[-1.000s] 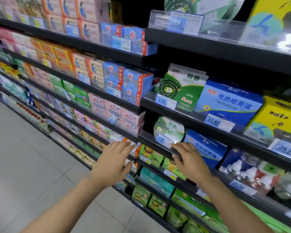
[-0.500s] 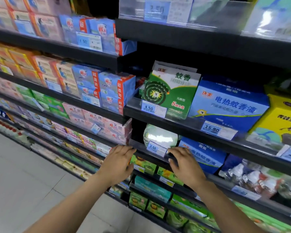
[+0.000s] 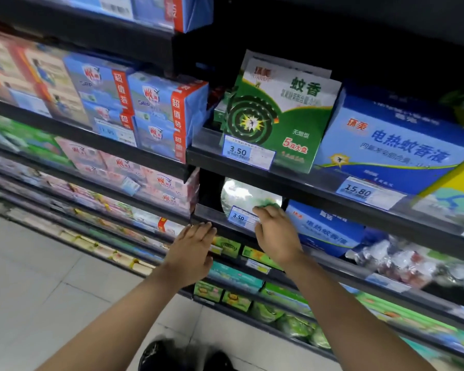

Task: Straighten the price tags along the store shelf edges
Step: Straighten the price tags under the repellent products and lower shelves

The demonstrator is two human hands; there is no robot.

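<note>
Price tag (image 3: 241,218), blue and white, marked 3.50: mounted in the clear strip along the front edge of the lower dark shelf (image 3: 212,213), slightly tilted, right end covered by fingers. Directly behind it, a round shiny packet (image 3: 241,192), glare hiding its print.

Right hand (image 3: 275,235): at the tag's right end, fingers curled over the strip's top edge and onto the tag; exact pinch not discernible. Left hand (image 3: 192,254): fingers straight and together, tips at the shelf edge just left of and below the tag, holding nothing. Hands near each other, not touching.

Right of the tag, same shelf: blue carton (image 3: 324,228) with white lettering, partly behind the right wrist; further right, clear bagged goods (image 3: 386,258), blurred.

Shelf above: second price tag (image 3: 248,152), also 3.50, sitting level in front of a green mosquito-coil box (image 3: 281,113). Beside that box, large blue box (image 3: 397,145) with a 15.80 tag (image 3: 358,191) at its lower front.

Left bay: blue-and-red packs (image 3: 158,108) stacked two high, pink packs (image 3: 156,183) on the shelf beneath, all soft with motion blur.

Below the hands: small green cartons (image 3: 225,246) on narrower shelves, further tags too blurred to read.

Floor (image 3: 38,285): pale tile. Dark shoe (image 3: 158,354) at the bottom edge.
</note>
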